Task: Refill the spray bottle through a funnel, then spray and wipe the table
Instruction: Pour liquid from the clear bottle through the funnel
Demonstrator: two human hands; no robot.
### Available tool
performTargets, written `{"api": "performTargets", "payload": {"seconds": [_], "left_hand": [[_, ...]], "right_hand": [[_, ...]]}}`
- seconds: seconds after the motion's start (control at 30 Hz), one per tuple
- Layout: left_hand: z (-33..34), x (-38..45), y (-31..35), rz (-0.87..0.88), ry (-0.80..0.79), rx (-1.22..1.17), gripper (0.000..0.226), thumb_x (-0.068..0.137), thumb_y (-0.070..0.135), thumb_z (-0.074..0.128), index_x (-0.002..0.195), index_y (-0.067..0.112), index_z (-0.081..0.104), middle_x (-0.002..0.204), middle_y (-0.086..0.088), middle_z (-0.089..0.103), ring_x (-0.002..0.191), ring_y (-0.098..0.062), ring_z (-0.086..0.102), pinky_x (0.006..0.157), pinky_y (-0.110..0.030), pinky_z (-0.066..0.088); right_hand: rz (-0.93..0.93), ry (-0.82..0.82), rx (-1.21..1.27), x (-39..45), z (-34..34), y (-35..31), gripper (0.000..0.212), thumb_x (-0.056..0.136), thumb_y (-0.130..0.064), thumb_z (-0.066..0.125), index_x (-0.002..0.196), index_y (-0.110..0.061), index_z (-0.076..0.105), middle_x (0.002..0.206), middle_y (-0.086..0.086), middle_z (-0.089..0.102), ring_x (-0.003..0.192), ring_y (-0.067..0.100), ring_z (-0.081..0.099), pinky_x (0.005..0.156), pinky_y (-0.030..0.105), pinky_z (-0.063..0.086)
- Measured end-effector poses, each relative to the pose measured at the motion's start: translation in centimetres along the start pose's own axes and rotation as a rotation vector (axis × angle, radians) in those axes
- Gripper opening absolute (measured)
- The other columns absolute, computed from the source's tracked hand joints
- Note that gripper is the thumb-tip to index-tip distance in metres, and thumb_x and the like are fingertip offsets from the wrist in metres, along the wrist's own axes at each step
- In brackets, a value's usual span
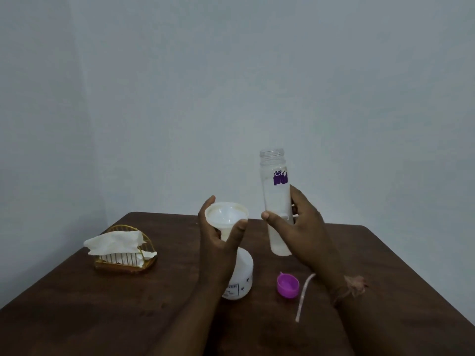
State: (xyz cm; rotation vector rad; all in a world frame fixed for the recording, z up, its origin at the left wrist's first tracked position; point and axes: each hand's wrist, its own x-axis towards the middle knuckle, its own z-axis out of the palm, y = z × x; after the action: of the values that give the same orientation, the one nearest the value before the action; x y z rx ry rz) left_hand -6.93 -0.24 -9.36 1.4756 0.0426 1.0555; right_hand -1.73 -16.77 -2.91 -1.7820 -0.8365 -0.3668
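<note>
Indoors: dark wooden table (102,304) stood against plain grey wall (231,73); left hand (221,240) gripped white funnel (226,213), right hand (300,227) held uncapped clear bottle (276,191).

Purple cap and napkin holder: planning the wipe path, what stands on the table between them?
In the head view, the white spray bottle stands between them, with the left hand holding the funnel above it.
</note>
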Motion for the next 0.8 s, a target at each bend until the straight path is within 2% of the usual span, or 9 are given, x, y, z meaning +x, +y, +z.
{"api": "performTargets", "payload": {"seconds": [0.1,0.2,0.33,0.5,0.57,0.67,0.8], "left_hand": [[-0.1,0.6,0.0,0.017,-0.038,0.023,0.087,0.072,0.063,0.072,0.147,0.046,0.034,0.142,0.028,0.044,0.13,0.003,0.049,0.101,-0.023,0.05],[0.2,0.9,-0.1,0.018,-0.069,0.038,0.088,0.072,0.062,0.071,0.149,0.041,0.034,0.128,0.044,0.046,0.123,0.013,0.05,0.09,-0.008,0.047],[0.8,1.3,-0.1,0.013,-0.067,0.05,0.088,0.072,0.062,0.073,0.149,0.038,0.039,0.13,0.032,0.055,0.121,0.01,0.054,0.085,-0.005,0.047],[0.7,1.4,-0.6,0.013,-0.032,0.078,0.091,0.07,0.068,0.072,0.15,0.042,0.037,0.137,0.036,0.048,0.125,0.012,0.05,0.088,-0.005,0.047],[0.7,1.2,-0.7,0.021,-0.02,0.083,0.093,0.069,0.067,0.073,0.151,0.04,0.037,0.134,0.041,0.047,0.124,0.015,0.049,0.087,-0.004,0.046],[0.7,1.0,-0.8,0.019,0.006,0.095,0.096,0.066,0.069,0.073,0.15,0.038,0.037,0.132,0.038,0.05,0.122,0.016,0.05,0.084,-0.003,0.046],[0.6,0.9,-1.0,0.012,0.044,0.128,0.096,0.064,0.072,0.074,0.148,0.039,0.039,0.132,0.028,0.054,0.12,0.01,0.054,0.085,-0.007,0.049]], "right_hand": [[0.01,-0.173,-0.08,2.3,-1.8,-1.3,0.069,0.088,-0.037,0.078,0.143,-0.042,0.038,0.125,-0.017,0.063,0.108,0.0,0.064,0.088,0.025,0.055],[0.031,-0.306,-0.173,3.3,-2.8,-1.5,0.059,0.085,-0.041,0.079,0.131,-0.043,0.041,0.121,-0.014,0.063,0.104,0.003,0.066,0.086,0.03,0.059],[0.043,-0.395,-0.301,3.2,-2.9,0.3,0.057,0.082,-0.041,0.08,0.125,-0.047,0.044,0.116,-0.015,0.065,0.101,0.004,0.065,0.087,0.035,0.058],[0.026,-0.38,-0.411,3.9,-4.4,2.7,0.059,0.082,-0.029,0.082,0.125,-0.048,0.046,0.111,-0.019,0.064,0.1,0.006,0.063,0.085,0.03,0.053],[-0.006,-0.343,-0.446,4.0,-4.9,3.4,0.066,0.082,-0.025,0.082,0.132,-0.051,0.047,0.114,-0.022,0.062,0.105,0.006,0.06,0.087,0.025,0.048],[-0.057,-0.27,-0.49,4.3,-5.1,3.9,0.075,0.084,-0.024,0.081,0.145,-0.046,0.044,0.125,-0.014,0.061,0.114,0.011,0.057,0.097,0.032,0.047],[-0.124,-0.25,-0.553,4.5,-4.6,4.1,0.077,0.086,-0.023,0.078,0.149,-0.046,0.041,0.125,-0.011,0.06,0.113,0.016,0.056,0.1,0.041,0.048]]}}
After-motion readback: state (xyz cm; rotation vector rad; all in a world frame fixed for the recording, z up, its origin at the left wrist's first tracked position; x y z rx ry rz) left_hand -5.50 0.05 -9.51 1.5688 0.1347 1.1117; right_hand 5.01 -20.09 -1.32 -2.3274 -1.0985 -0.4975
